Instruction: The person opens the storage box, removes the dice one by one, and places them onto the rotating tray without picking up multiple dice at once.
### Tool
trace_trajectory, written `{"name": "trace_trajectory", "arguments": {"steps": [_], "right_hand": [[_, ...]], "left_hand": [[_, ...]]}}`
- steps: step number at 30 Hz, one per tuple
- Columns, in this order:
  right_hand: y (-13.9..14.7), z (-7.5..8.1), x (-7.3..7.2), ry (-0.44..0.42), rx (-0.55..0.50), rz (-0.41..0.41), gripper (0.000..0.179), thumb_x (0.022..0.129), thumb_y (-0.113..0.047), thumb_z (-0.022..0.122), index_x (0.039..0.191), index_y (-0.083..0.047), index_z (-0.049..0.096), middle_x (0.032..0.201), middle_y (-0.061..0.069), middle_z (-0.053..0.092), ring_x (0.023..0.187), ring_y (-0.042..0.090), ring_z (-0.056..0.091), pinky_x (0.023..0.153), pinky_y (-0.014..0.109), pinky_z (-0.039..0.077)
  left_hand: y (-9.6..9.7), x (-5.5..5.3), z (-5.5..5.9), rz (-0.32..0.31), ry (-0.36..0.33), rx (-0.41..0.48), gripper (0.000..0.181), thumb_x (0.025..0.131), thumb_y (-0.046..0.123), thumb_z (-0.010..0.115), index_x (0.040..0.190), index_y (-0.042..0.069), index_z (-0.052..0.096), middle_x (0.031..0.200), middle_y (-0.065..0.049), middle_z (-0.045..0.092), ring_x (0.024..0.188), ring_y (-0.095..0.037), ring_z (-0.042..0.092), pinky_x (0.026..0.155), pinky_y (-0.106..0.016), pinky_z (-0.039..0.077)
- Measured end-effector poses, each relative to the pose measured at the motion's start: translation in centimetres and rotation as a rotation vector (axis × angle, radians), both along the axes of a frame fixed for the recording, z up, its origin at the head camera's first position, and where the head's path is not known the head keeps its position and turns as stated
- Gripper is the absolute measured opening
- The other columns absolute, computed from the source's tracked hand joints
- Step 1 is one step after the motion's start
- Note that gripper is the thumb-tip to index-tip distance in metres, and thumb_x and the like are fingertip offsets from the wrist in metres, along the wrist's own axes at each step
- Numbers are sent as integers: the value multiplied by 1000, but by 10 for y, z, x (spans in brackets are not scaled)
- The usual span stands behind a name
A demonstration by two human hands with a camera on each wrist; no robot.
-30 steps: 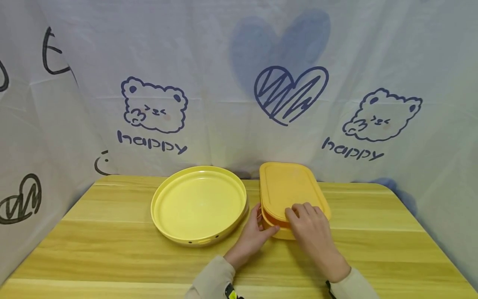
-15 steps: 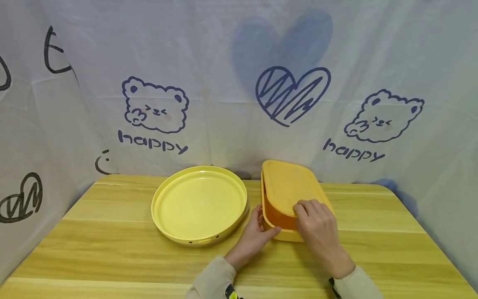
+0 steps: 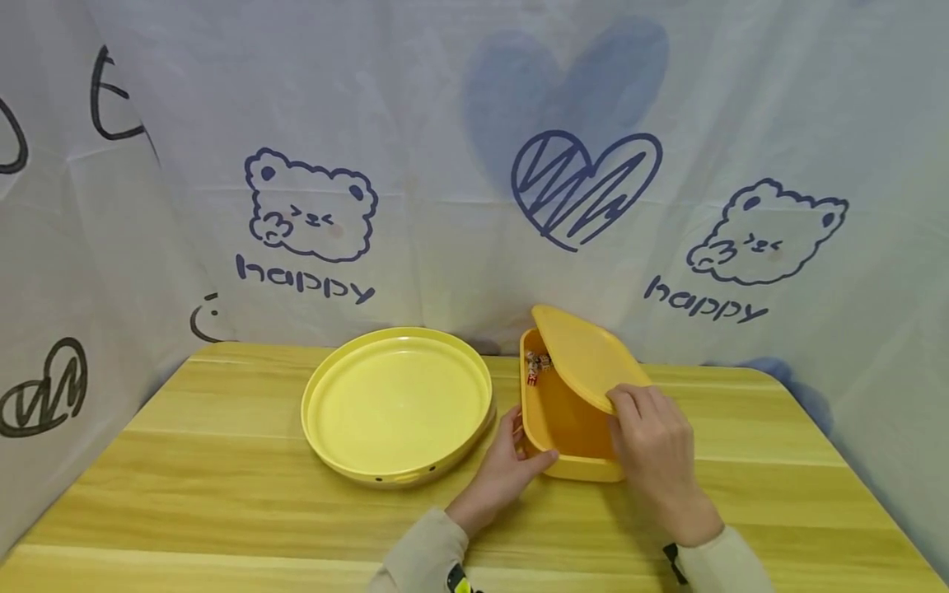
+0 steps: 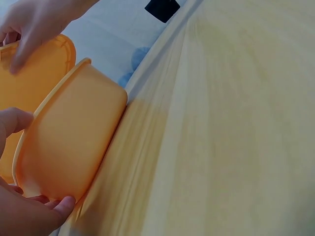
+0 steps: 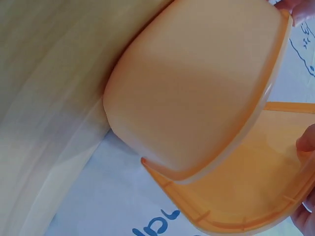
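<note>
An orange rectangular plastic box [image 3: 582, 469] sits on the table, right of centre in the head view. My left hand [image 3: 502, 471] grips its near left corner, thumb over the rim and fingers along the side. My right hand [image 3: 656, 453] pinches the near edge of the orange lid [image 3: 593, 354], which is tilted up off the box's left side. In the right wrist view, the underside of the lid [image 5: 246, 191] faces the camera. Several small patterned pieces [image 3: 534, 368], one partly red, lie at the far left inside the box; the lid hides part of the interior.
A round yellow tray [image 3: 400, 403] with a raised rim stands to the left of the box. Both rest on a wooden table [image 3: 222, 486]. A white cloth [image 3: 437, 165] with blue drawings hangs right behind the table's far edge.
My right hand has lifted the lid and drawn it to the right, uncovering the box's left part and the small pieces inside. The left hand has kept its grip on the box.
</note>
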State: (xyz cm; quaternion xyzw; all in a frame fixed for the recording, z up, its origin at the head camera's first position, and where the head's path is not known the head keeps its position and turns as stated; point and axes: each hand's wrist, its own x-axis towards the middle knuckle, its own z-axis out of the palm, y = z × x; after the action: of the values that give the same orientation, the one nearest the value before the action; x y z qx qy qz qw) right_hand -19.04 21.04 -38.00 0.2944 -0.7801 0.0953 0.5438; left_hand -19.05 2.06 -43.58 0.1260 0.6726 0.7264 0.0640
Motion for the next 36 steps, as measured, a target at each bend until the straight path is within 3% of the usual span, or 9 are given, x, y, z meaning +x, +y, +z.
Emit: {"name": "trace_trajectory", "arguments": {"steps": [10, 18, 23, 25, 29, 32, 36], "right_hand": [[14, 5, -3, -2, -159, -26, 15, 85, -7, 51, 87, 5, 60, 73, 18, 58, 60, 36, 54, 48, 48, 44], [33, 15, 6, -50, -380, -81, 12, 77, 4, 67, 86, 8, 60, 72, 22, 59, 58, 36, 54, 50, 45, 39], [46, 18, 16, -125, -528, -154, 17, 76, 5, 70, 86, 11, 58, 73, 25, 60, 58, 37, 53, 55, 30, 38], [51, 19, 19, -153, -577, -187, 18, 76, 5, 71, 88, 11, 58, 74, 25, 61, 59, 33, 53, 57, 23, 37], [60, 19, 25, -218, -666, -233, 19, 81, 2, 70, 90, 11, 57, 77, 24, 62, 66, 7, 50, 60, 14, 34], [67, 17, 29, -308, -749, -282, 21, 85, -3, 69, 93, 10, 55, 75, 17, 58, 66, -8, 42, 58, 9, 34], [75, 14, 37, -436, -857, -346, 24, 89, -12, 68, 95, 7, 54, 74, -1, 49, 61, -8, 42, 52, 7, 34]], "left_hand": [[0, -1, -1, -1, 9, -3, 79, 88, 4, 67, 148, -7, 17, 149, -28, 29, 133, -39, 35, 106, -48, 34], [1, 0, 1, 11, -13, -20, 79, 87, 3, 68, 147, -8, 18, 149, -28, 29, 134, -40, 34, 107, -48, 33], [2, 0, 1, 19, -35, -31, 82, 87, 5, 69, 148, -7, 16, 148, -28, 30, 135, -39, 33, 107, -49, 32], [2, 1, 2, 20, -37, -32, 83, 86, 5, 69, 148, -8, 15, 148, -28, 30, 135, -40, 33, 107, -49, 32], [1, 3, 4, 18, -30, -29, 83, 86, 4, 69, 148, -8, 15, 148, -29, 29, 135, -41, 32, 107, -50, 32], [0, 3, 6, 16, -21, -19, 83, 86, 3, 69, 148, -8, 14, 148, -30, 29, 135, -41, 31, 107, -50, 32], [0, 4, 6, 9, -14, -14, 82, 87, 2, 68, 148, -9, 14, 148, -30, 28, 135, -42, 31, 107, -50, 32]]}}
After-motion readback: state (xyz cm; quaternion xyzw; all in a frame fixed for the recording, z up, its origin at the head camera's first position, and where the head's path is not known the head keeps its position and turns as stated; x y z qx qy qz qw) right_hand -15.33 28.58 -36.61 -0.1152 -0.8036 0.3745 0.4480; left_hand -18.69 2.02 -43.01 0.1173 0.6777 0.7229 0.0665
